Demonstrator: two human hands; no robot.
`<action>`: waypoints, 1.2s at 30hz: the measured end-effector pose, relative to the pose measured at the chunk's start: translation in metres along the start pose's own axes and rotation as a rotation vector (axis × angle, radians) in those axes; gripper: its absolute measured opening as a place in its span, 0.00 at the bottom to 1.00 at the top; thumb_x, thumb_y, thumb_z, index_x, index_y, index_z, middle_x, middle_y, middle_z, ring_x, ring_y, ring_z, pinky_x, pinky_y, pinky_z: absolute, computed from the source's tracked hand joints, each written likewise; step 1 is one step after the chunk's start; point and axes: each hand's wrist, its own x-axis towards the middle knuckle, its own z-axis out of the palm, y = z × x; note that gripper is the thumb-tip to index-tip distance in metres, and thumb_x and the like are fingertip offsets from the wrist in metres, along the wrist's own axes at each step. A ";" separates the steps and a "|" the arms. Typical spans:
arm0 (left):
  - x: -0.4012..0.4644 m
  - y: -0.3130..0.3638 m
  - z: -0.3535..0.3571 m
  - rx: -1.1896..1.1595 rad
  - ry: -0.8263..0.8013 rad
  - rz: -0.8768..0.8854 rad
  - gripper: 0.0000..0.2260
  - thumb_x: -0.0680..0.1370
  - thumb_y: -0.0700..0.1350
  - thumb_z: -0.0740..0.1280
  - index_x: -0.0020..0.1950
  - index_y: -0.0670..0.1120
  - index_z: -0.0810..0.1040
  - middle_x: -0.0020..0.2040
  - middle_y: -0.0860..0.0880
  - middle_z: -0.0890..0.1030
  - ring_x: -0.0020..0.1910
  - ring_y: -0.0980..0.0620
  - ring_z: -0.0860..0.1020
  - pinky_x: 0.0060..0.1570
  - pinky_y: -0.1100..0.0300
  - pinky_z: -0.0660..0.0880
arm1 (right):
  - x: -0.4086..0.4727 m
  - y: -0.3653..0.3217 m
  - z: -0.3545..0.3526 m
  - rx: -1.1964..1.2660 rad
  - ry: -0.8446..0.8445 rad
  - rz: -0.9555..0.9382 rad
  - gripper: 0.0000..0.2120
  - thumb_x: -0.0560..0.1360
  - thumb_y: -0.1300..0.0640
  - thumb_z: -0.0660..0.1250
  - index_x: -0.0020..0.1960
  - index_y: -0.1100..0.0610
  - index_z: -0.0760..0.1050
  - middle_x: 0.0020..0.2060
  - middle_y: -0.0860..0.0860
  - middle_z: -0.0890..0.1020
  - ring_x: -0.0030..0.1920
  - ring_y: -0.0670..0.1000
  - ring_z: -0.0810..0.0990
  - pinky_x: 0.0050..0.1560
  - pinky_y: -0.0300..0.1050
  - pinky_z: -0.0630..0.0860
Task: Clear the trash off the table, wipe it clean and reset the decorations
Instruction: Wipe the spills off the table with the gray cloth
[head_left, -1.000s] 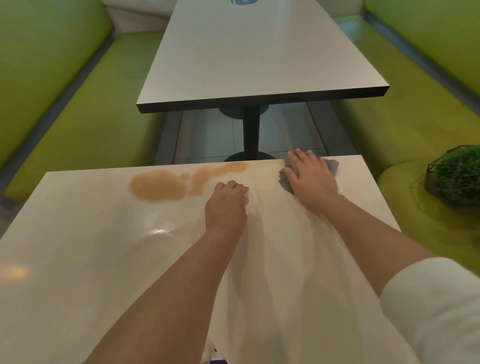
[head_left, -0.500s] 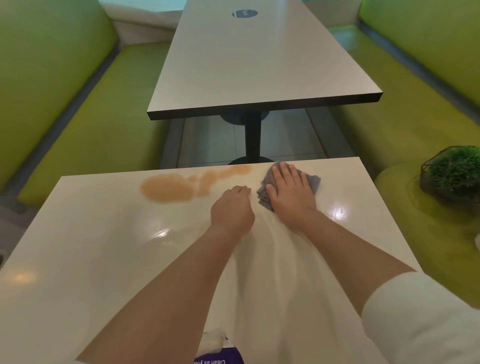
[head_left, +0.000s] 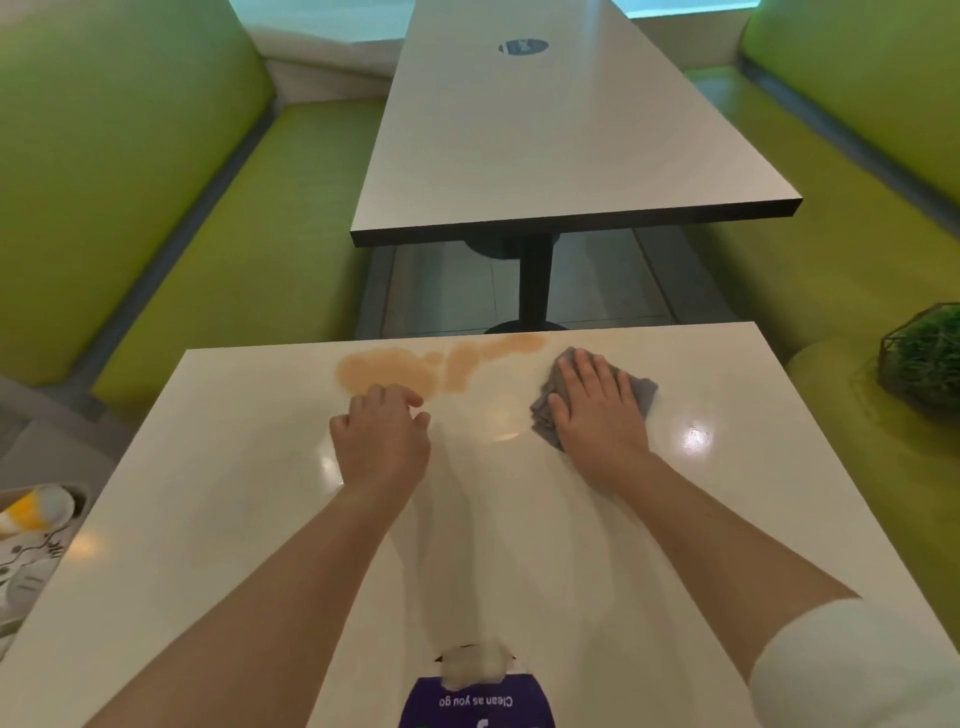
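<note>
Nearest, a purple wipes pack (head_left: 475, 701) is sitting at the table's (head_left: 208, 519) near edge. Beyond it, the left hand (head_left: 382, 441) is resting loosely curled, holding nothing, just short of the brown spill (head_left: 415, 366). The right hand (head_left: 592, 410) is pressing flat, fingers straight, on the grey cloth (head_left: 641, 389) right of the spill. Risk: a hard sweep is likely pushing liquid over the far edge.

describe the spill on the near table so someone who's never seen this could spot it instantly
Start at the white near table under both hands and look along its far edge. The spill is a flat tan-orange puddle trailing right in smaller blobs, just beyond the left hand. The grey cloth under the right hand lies to its right.
</note>
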 end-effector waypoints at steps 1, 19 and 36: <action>0.000 -0.004 0.000 0.029 -0.014 -0.041 0.12 0.80 0.53 0.62 0.63 0.54 0.72 0.61 0.51 0.74 0.63 0.49 0.69 0.59 0.53 0.63 | -0.011 -0.008 0.003 0.005 -0.019 -0.079 0.28 0.83 0.43 0.41 0.80 0.50 0.46 0.80 0.48 0.46 0.79 0.50 0.43 0.78 0.51 0.40; 0.017 -0.045 0.001 0.216 -0.387 -0.122 0.33 0.79 0.64 0.51 0.73 0.40 0.57 0.69 0.43 0.61 0.69 0.42 0.58 0.69 0.49 0.55 | -0.013 -0.011 0.000 0.040 -0.001 -0.085 0.32 0.80 0.35 0.48 0.80 0.47 0.48 0.79 0.47 0.49 0.79 0.49 0.46 0.78 0.50 0.43; 0.013 -0.049 0.005 0.189 -0.397 -0.063 0.29 0.80 0.62 0.49 0.72 0.41 0.57 0.70 0.44 0.58 0.70 0.41 0.55 0.72 0.50 0.52 | 0.024 -0.049 0.011 0.199 -0.032 -0.207 0.25 0.83 0.49 0.45 0.80 0.51 0.52 0.79 0.46 0.55 0.78 0.44 0.49 0.78 0.49 0.46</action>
